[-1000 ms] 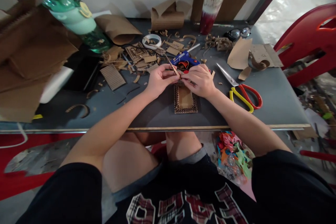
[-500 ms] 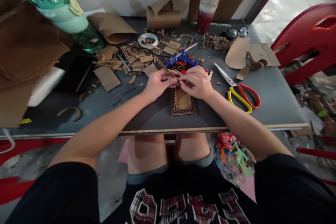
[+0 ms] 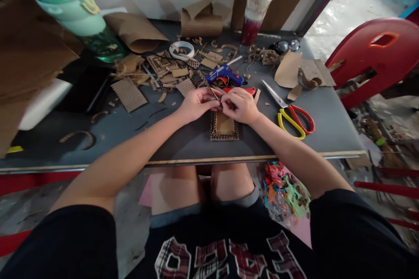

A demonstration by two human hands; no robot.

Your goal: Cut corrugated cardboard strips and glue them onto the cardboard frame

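Observation:
A small rectangular cardboard frame (image 3: 224, 130) with corrugated edging lies flat on the grey table (image 3: 327, 126), near its front edge. My left hand (image 3: 196, 104) and my right hand (image 3: 240, 105) meet just above the frame's far end. Both are closed in a pinch on a thin corrugated cardboard strip (image 3: 216, 93) held between them. The fingertips and much of the strip are hidden by the hands.
A blue glue gun (image 3: 225, 74) lies just behind my hands. Red and yellow scissors (image 3: 291, 115) lie to the right. Cardboard scraps (image 3: 163, 74), a tape roll (image 3: 182, 50), a drink cup (image 3: 255, 8), glasses (image 3: 284, 45), a green bottle (image 3: 75, 13) and a red chair (image 3: 373, 61) surround the spot.
My hands have stayed pinched together over the frame's far end, with small finger adjustments. The camera view has shifted slightly, so the table contents sit a little further left.

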